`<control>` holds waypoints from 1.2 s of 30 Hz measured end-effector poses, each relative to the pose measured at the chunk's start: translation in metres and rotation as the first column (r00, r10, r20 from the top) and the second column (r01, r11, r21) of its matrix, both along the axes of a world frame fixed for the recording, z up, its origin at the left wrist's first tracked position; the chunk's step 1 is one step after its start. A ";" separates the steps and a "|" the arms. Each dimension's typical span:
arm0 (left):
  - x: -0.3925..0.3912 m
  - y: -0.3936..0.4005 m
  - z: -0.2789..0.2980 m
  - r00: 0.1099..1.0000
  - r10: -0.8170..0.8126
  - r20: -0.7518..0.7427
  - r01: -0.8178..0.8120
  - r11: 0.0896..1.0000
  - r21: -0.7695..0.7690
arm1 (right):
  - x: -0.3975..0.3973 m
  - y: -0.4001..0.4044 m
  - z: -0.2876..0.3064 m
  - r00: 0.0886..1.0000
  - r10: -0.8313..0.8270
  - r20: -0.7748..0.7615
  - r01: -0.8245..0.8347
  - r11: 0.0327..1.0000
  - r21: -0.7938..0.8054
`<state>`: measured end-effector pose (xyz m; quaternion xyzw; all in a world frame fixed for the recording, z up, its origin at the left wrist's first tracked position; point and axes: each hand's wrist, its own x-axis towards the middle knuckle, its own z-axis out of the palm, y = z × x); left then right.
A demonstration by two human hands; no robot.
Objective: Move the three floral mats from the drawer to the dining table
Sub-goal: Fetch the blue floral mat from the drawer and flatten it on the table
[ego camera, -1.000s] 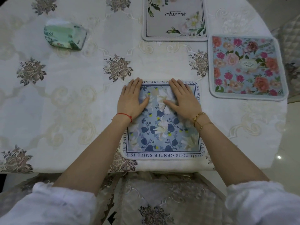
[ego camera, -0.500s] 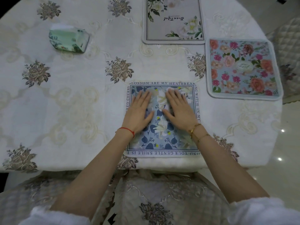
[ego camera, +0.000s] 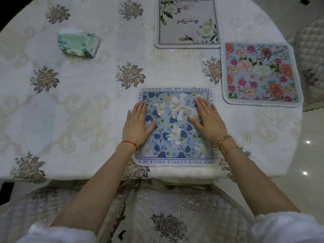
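Both hands have slid apart since a moment ago: the left hand [ego camera: 138, 124] now lies flat on the left edge of the blue floral mat [ego camera: 175, 127], the right hand [ego camera: 207, 120] flat on its right side, fingers straight, gripping nothing. Beyond the right hand lie the pink rose mat [ego camera: 261, 72] and the pale lettered mat [ego camera: 187, 23] on the dining table [ego camera: 78, 106].

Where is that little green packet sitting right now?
In the head view, the green packet lies on the far left of the dining table, apart from all three mats and well left of the grey mat.
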<state>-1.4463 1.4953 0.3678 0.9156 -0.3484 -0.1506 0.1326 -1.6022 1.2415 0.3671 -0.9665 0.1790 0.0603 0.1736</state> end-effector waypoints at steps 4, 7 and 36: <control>-0.008 0.019 0.004 1.000 -0.003 0.015 0.004 1.000 -0.022 | -0.009 0.018 0.002 0.989 -0.149 0.007 0.150 0.989 -0.013; -0.031 0.019 0.011 0.997 -0.080 -0.004 0.079 0.991 -0.108 | -0.020 0.047 0.004 0.998 -0.059 0.024 0.059 0.998 -0.014; -0.127 0.037 0.003 0.985 -0.168 -0.027 0.169 0.984 0.058 | -0.080 0.131 -0.002 0.999 0.010 -0.035 -0.011 1.000 -0.014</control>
